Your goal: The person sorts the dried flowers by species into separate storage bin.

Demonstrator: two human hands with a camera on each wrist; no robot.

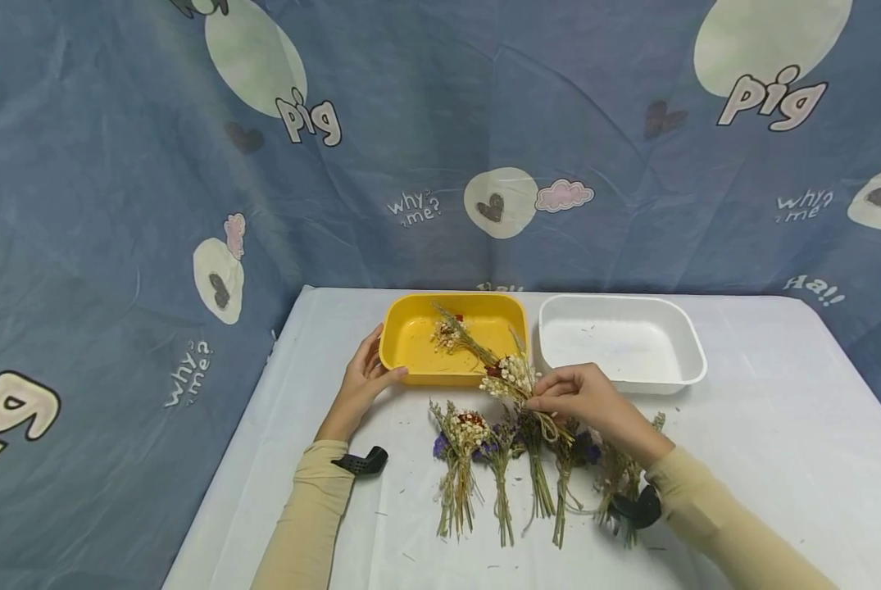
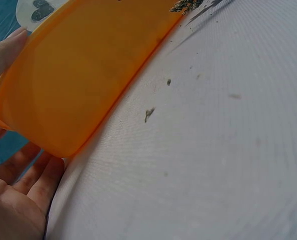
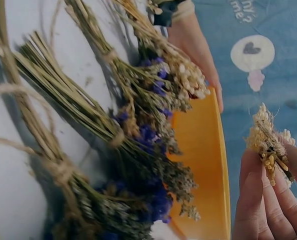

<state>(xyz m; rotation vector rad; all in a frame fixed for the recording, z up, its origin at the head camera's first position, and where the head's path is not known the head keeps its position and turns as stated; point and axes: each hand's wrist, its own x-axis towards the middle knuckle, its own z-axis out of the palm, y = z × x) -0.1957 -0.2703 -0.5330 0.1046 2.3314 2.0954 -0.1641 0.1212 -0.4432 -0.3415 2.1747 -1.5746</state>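
My left hand (image 1: 361, 385) holds the left end of the yellow tray (image 1: 410, 338), thumb and fingers spread around its corner. With thumb and fingertips, my right hand (image 1: 591, 403) pinches the stems of a small dried-flower bunch (image 1: 512, 377) with cream and dark red blooms. Its head hangs over the tray's front right edge. In the right wrist view, the pinched bunch (image 3: 269, 145) is seen end-on. Another dried-flower bunch (image 1: 451, 334) lies inside the yellow tray, its stems pointing toward the right hand.
Several dried-flower bunches (image 1: 458, 475) lie in a row before the trays, some purple-flowered and tied with twine; the right forearm partly covers those on the right. A white tray (image 1: 617, 336) stands right of the yellow one. Plant crumbs dot the white tablecloth (image 1: 388, 524).
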